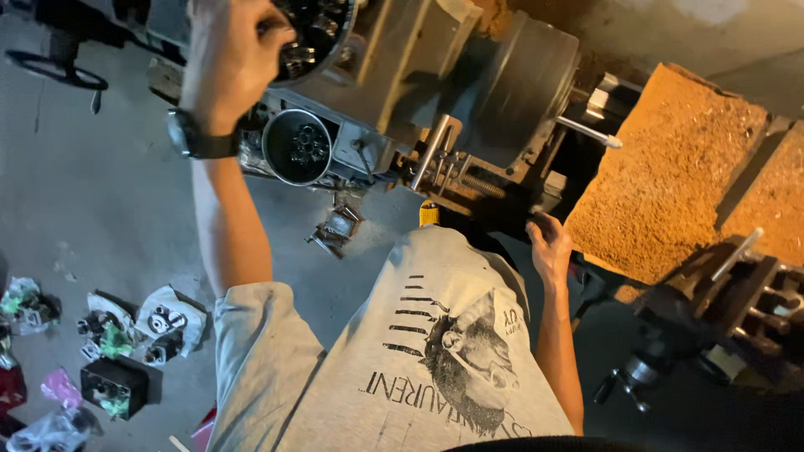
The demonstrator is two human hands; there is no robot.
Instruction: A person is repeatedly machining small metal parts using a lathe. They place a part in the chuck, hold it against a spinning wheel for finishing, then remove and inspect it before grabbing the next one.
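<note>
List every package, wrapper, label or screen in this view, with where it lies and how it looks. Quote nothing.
White crumpled wrappers holding small metal parts: floor, lower left.
Green-and-white bag: floor, far left edge.
Pink plastic bag: floor, bottom left.
Black box-shaped piece: beside the pink bag; packaging or part, cannot tell.
Screens, signs: none visible.

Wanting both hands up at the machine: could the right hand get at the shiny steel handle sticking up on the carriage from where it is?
Probably yes: the right hand rests just below the steel handle, with nothing visibly between them.
</note>
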